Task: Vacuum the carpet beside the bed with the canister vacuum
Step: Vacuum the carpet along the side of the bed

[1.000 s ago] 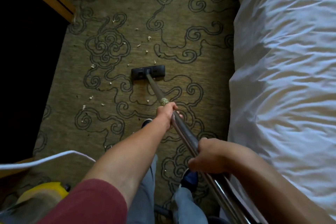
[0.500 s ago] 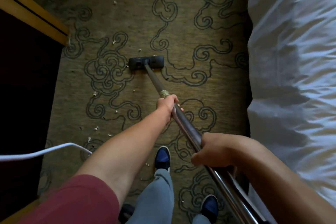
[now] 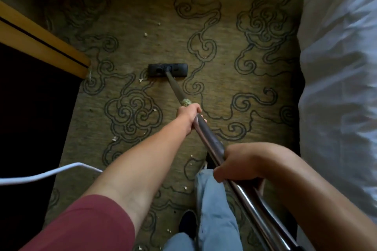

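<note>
The vacuum's black floor head (image 3: 167,70) lies flat on the olive carpet (image 3: 220,79) with dark swirl patterns, straight ahead of me. Its metal wand (image 3: 206,134) slants back toward my lower right. My left hand (image 3: 188,114) grips the wand far down, just behind a taped joint. My right hand (image 3: 242,162) grips the wand higher up, near my hip. Small pale crumbs (image 3: 140,80) lie scattered on the carpet around the head and by my feet. The canister itself is out of view.
The bed with white bedding (image 3: 342,87) fills the right side. A yellow wooden furniture edge (image 3: 44,47) and a dark gap lie on the left. A white cord (image 3: 51,173) crosses at lower left. My legs and dark shoe (image 3: 187,224) stand at bottom centre.
The floor head has been pushed forward along the carpet, over crumbs that lay ahead of it. I have stepped forward; the yellow canister has left the view. Both hands keep their grip.
</note>
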{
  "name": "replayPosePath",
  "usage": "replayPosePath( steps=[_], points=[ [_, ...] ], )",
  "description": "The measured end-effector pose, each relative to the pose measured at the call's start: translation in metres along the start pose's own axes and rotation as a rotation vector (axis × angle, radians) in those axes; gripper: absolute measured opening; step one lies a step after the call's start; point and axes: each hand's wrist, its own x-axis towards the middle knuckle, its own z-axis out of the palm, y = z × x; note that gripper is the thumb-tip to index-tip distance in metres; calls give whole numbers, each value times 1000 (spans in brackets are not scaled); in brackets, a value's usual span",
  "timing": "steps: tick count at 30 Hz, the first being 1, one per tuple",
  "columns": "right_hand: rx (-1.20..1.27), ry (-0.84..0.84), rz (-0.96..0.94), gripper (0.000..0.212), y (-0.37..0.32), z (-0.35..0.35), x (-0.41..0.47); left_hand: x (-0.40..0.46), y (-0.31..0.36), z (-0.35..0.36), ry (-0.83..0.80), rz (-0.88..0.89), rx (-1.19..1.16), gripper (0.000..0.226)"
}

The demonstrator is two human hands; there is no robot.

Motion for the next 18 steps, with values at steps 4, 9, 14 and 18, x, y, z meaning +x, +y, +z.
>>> replayPosePath(
  steps=[4,9,14,18],
  points=[
    [-5,-20,-18,37,-8,-77,20,24,72,20,13,-17,27,8],
    [-16,-83,-22,36,-19,-152,33,42,131,34,28,-52,48,11],
    [-36,-92,-8,34,-20,-188,18,43,157,47,32,-78,47,14],
    [-4,-106,-10,33,-38,-216,-2,38,183,45,73,-94,80,31]
  ],
)
